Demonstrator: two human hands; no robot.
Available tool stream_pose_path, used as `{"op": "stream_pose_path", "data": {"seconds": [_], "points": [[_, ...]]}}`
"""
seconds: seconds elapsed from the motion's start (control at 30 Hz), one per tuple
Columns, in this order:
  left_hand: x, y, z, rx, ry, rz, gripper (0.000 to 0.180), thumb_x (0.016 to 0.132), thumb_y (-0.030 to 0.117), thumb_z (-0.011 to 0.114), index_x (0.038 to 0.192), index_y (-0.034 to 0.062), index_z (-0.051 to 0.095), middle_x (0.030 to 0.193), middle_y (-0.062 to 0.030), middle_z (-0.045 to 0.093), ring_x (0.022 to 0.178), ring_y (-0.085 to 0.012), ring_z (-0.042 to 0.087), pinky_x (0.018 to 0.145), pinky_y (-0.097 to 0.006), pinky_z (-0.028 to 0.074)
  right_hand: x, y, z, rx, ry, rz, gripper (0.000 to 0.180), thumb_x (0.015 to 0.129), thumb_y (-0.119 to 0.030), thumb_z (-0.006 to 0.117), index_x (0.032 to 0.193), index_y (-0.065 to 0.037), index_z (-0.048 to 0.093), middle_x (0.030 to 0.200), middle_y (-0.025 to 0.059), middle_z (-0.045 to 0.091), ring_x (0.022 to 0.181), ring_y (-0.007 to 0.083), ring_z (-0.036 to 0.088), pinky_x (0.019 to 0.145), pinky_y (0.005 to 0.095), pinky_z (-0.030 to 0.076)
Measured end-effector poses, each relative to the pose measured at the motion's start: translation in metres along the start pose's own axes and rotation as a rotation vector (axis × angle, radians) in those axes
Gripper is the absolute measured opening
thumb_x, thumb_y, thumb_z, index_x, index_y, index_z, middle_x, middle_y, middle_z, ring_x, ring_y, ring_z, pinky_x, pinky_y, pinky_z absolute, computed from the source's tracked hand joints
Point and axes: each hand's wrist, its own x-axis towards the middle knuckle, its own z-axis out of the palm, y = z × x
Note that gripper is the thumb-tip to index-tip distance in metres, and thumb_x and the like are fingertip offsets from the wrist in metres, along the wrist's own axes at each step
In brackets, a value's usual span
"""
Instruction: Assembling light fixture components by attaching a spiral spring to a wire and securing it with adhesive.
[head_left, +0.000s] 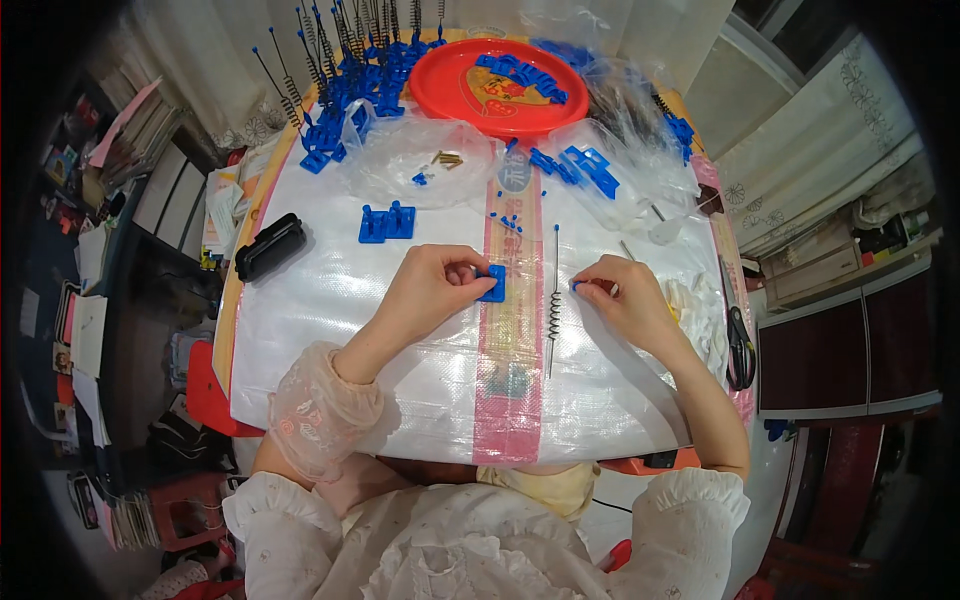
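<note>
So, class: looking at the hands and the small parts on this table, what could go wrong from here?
1. The right hand pinches a tiny blue piece; it could slip and roll off the smooth plastic sheet.
2. The thin metal rod with a spring lies loose between the hands; a wrist might knock it away.
3. The scissors sit close to the table's right edge and could get nudged off.

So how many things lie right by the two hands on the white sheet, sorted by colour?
Blue: 3, namely the small blue plastic block in the left hand, the tiny blue bead in the right hand, and the blue clip pair.
Silver: 1, the thin metal spring rod.
Black: 1, the black rectangular case.
Total: 5.
</note>
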Motion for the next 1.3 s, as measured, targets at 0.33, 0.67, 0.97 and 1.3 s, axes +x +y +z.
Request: {"op": "stream_pose_path", "data": {"seconds": [0.33,0.67,0.97,1.3], "points": [[0.001,-0.005,0.001,-0.025,-0.002,0.010,0.021,0.080,0.010,0.079,0.098,-0.0008,0.075,0.064,0.0016,0.058,0.058,-0.0045,0.047,0.054,-0.022,0.039,0.001,-0.003,0.001,0.001,-0.015,0.050,0.011,0.083,-0.008,0.072,0.091,0.000,0.074,0.085,0.0144,0.068,0.075,0.0304,0.066,0.071,0.0381,0.051],[-0.014,0.034,-0.003,-0.255,-0.120,-0.125,0.027,0.090,0.012,0.073,0.114,-0.0010,0.068,0.079,-0.0008,0.068,0.063,-0.0045,0.058,0.057,-0.019,0.044,-0.013,-0.036,-0.005,0.551,-0.088,0.139,0.011,0.088,-0.005,0.073,0.096,0.001,0.073,0.083,0.0011,0.068,0.072,0.0059,0.059,0.064,0.0232,0.048],[-0.024,0.042,0.013,-0.740,-0.411,-0.364,0.030,0.097,0.006,0.064,0.125,-0.0035,0.062,0.103,-0.0116,0.073,0.088,-0.0134,0.071,0.077,-0.024,0.058,-0.014,-0.057,0.015,0.382,-0.001,-0.240,0.015,0.084,-0.003,0.073,0.099,-0.001,0.072,0.080,0.0073,0.066,0.067,0.0162,0.061,0.059,0.0272,0.047],[-0.024,0.026,0.027,-0.653,-0.284,-0.216,0.017,0.091,0.005,0.072,0.106,-0.0022,0.067,0.096,-0.0064,0.073,0.087,-0.0087,0.070,0.071,-0.019,0.054,0.013,-0.016,0.030,-0.095,0.107,0.166,0.027,0.081,-0.023,0.079,0.077,0.002,0.069,0.061,0.0071,0.062,0.057,0.0132,0.060,0.054,0.0295,0.044]]}}
